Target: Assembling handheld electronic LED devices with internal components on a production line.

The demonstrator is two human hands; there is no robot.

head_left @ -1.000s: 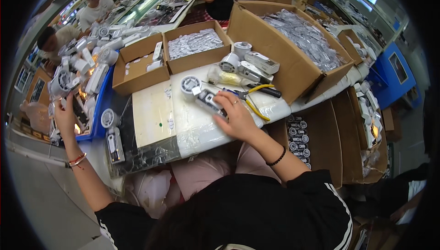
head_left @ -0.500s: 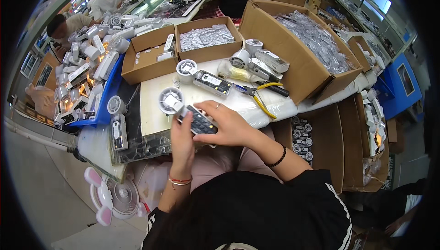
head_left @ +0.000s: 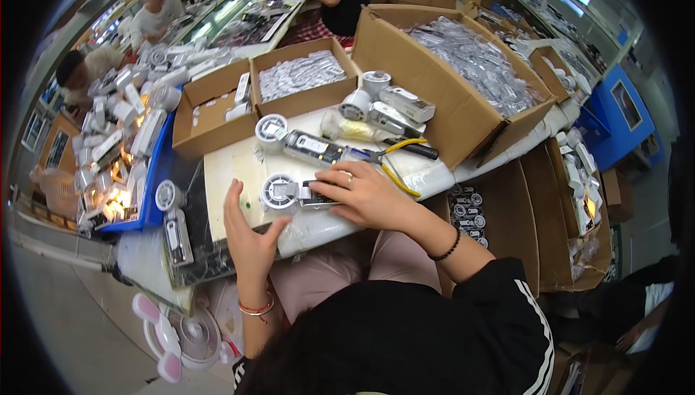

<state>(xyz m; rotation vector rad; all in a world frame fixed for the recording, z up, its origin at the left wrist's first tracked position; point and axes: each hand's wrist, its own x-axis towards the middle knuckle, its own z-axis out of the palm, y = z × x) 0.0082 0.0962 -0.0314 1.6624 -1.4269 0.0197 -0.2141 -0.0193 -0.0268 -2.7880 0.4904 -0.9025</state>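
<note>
A white device with a round, ringed head and a dark rectangular body lies on the pale work board. My right hand is closed over its body from the right and hides much of it. Just left of the round head is my left hand, empty, its thumb and fingers spread apart. Beyond them lies a similar device with a clear-cased body and white round head. Pliers with yellow handles lie beside that device, close beyond my right hand.
A blue bin heaped with white devices stands left. Cardboard boxes of clear parts line the back, with a larger one at right. Another device rests at the left table edge. A pink-and-white fan stands below. Other people work beyond.
The device has gone from between both my hands down onto the board. My left hand has let go and opened, moving left; my right hand stays on the body.
</note>
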